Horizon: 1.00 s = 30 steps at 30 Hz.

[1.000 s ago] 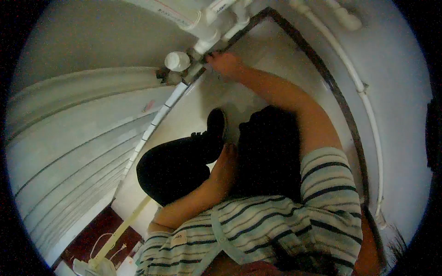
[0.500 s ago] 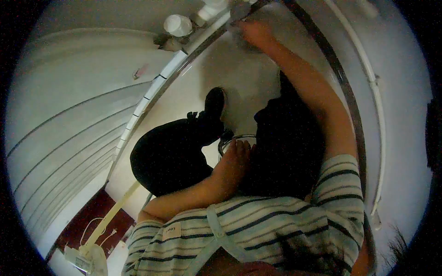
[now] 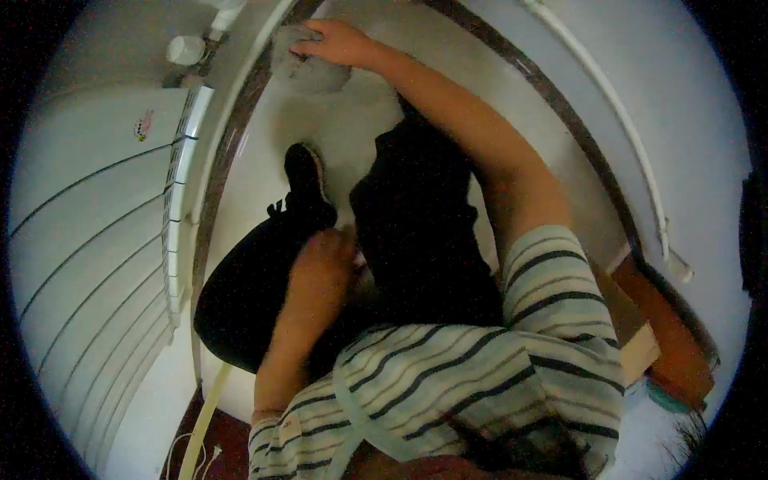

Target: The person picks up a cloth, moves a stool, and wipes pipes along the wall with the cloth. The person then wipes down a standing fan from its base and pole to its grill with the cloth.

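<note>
At the top, my right hand (image 3: pixel 332 44) is closed on a grey cloth (image 3: pixel 308 68), which hangs in loose folds over the pale floor (image 3: pixel 320 116) beside the dark skirting. Between my black-trousered knees, my left hand (image 3: pixel 324 260) is low and blurred. Its fingertips are smeared by motion, and whether they hold anything cannot be made out. My dark shoe (image 3: pixel 304 172) rests on the floor between the two hands.
A white ribbed radiator (image 3: pixel 96 216) runs along the left, with a white valve cap (image 3: pixel 186 50) above it. A white pipe (image 3: pixel 616 120) follows the right wall. Lower left are a yellow strip (image 3: pixel 210 416) and white cord; a cardboard box (image 3: pixel 636 348) stands lower right.
The view has turned, so the radiator fills more of the left. My right hand has moved away from the pipe joint, and the grey cloth now shows clearly. The metal rim by my left hand is hidden.
</note>
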Each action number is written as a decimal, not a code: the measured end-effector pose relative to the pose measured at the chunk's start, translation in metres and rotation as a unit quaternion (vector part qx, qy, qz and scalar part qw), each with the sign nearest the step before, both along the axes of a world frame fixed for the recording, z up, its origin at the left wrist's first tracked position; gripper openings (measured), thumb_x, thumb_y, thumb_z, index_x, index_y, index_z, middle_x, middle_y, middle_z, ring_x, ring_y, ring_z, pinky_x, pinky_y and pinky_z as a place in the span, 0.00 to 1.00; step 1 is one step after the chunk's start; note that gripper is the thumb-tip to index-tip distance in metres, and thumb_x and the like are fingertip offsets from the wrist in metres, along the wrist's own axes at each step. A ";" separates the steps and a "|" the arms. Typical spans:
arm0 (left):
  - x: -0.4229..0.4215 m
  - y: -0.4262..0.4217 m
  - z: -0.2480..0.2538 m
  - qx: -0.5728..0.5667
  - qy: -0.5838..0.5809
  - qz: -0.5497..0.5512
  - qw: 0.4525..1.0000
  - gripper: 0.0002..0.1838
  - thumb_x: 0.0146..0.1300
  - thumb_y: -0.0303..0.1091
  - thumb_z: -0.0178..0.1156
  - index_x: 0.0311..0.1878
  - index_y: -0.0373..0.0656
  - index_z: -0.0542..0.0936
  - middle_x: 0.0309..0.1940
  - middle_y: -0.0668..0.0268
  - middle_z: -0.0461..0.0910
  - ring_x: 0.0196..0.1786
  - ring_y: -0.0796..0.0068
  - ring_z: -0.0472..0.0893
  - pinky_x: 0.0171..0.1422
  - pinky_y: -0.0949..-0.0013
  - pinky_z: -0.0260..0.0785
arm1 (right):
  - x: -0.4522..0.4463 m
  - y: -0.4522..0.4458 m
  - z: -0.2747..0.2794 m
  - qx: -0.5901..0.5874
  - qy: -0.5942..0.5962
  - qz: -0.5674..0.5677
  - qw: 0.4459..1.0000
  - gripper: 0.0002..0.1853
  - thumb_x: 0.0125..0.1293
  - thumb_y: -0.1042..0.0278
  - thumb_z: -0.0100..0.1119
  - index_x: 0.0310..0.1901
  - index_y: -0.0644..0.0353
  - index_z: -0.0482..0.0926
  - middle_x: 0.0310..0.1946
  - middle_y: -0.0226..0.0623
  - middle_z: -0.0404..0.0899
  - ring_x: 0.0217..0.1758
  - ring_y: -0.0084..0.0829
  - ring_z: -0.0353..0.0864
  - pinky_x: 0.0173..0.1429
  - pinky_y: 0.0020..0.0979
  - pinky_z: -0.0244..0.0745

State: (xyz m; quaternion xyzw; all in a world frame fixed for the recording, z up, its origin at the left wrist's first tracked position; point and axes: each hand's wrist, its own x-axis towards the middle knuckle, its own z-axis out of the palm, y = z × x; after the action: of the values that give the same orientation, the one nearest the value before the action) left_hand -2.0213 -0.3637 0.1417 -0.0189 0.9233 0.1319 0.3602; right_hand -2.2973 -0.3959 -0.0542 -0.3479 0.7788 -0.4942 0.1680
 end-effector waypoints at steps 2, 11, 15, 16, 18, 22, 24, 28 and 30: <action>0.004 -0.011 0.010 0.038 0.124 0.162 0.978 0.26 0.55 0.28 0.57 0.59 0.40 0.66 0.55 0.53 0.70 0.54 0.55 0.72 0.59 0.56 0.64 | 0.009 0.018 0.047 -0.001 0.037 0.005 0.999 0.28 0.53 0.43 0.58 0.49 0.55 0.75 0.45 0.46 0.74 0.49 0.45 0.74 0.52 0.38 0.69; 0.013 -0.034 0.050 0.360 0.415 0.489 0.677 0.34 0.60 0.35 0.57 0.67 0.43 0.53 0.60 0.58 0.63 0.60 0.64 0.66 0.63 0.65 0.57 | 0.139 0.083 0.248 -0.148 0.106 0.217 0.959 0.30 0.55 0.52 0.59 0.56 0.60 0.68 0.49 0.46 0.70 0.55 0.43 0.69 0.58 0.34 0.64; 0.032 -0.035 0.068 0.440 0.413 0.555 0.573 0.28 0.61 0.38 0.56 0.63 0.41 0.61 0.56 0.60 0.67 0.58 0.66 0.68 0.60 0.65 0.60 | 0.164 0.107 0.265 -0.242 0.131 0.188 0.943 0.33 0.52 0.53 0.62 0.59 0.56 0.65 0.50 0.49 0.70 0.55 0.44 0.69 0.61 0.38 0.63; 0.034 -0.034 0.072 0.469 0.414 0.578 0.523 0.27 0.62 0.39 0.55 0.62 0.40 0.62 0.56 0.60 0.67 0.57 0.65 0.68 0.59 0.64 0.62 | 0.171 0.114 0.267 -0.206 0.095 0.155 0.962 0.33 0.51 0.55 0.64 0.59 0.55 0.65 0.51 0.47 0.70 0.55 0.43 0.69 0.62 0.37 0.63; 0.046 -0.033 0.076 0.477 0.417 0.588 0.503 0.26 0.62 0.40 0.55 0.61 0.41 0.63 0.55 0.60 0.68 0.57 0.65 0.69 0.59 0.64 0.62 | 0.177 0.129 0.266 -0.173 0.027 0.103 0.979 0.34 0.50 0.58 0.66 0.59 0.54 0.65 0.51 0.44 0.70 0.54 0.40 0.70 0.62 0.36 0.62; 0.061 -0.045 0.085 0.501 0.411 0.627 0.431 0.20 0.63 0.41 0.54 0.56 0.45 0.67 0.47 0.65 0.73 0.48 0.72 0.72 0.50 0.68 0.66 | 0.169 0.156 0.280 -0.095 0.028 0.030 0.995 0.37 0.48 0.58 0.68 0.60 0.53 0.63 0.50 0.40 0.71 0.53 0.37 0.70 0.63 0.36 0.61; 0.057 -0.057 0.080 0.511 0.402 0.647 0.399 0.19 0.61 0.39 0.55 0.54 0.45 0.68 0.44 0.65 0.73 0.46 0.72 0.73 0.46 0.68 0.67 | 0.158 0.166 0.286 -0.008 0.244 -0.034 0.969 0.40 0.47 0.56 0.68 0.62 0.52 0.61 0.56 0.41 0.67 0.60 0.40 0.65 0.66 0.37 0.56; 0.044 -0.049 0.059 0.543 0.346 0.528 0.553 0.21 0.57 0.38 0.58 0.53 0.41 0.70 0.42 0.65 0.74 0.44 0.74 0.73 0.46 0.70 0.66 | 0.190 0.134 0.279 -0.085 0.102 0.193 0.972 0.47 0.44 0.55 0.70 0.66 0.50 0.55 0.65 0.45 0.54 0.69 0.44 0.49 0.70 0.40 0.47; 0.035 -0.059 0.046 0.522 0.336 0.526 0.582 0.22 0.57 0.38 0.59 0.53 0.41 0.70 0.42 0.65 0.74 0.43 0.74 0.73 0.46 0.70 0.66 | 0.204 0.106 0.249 -0.093 0.104 0.229 0.964 0.49 0.43 0.55 0.71 0.66 0.50 0.53 0.63 0.44 0.57 0.68 0.43 0.54 0.69 0.39 0.50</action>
State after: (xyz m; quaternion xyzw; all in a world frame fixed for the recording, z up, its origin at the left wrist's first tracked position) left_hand -1.9861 -0.4224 0.1879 -0.2644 0.5795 0.7542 -0.1599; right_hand -2.0937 -0.2900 0.1948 -0.5800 0.6425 -0.4739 0.1618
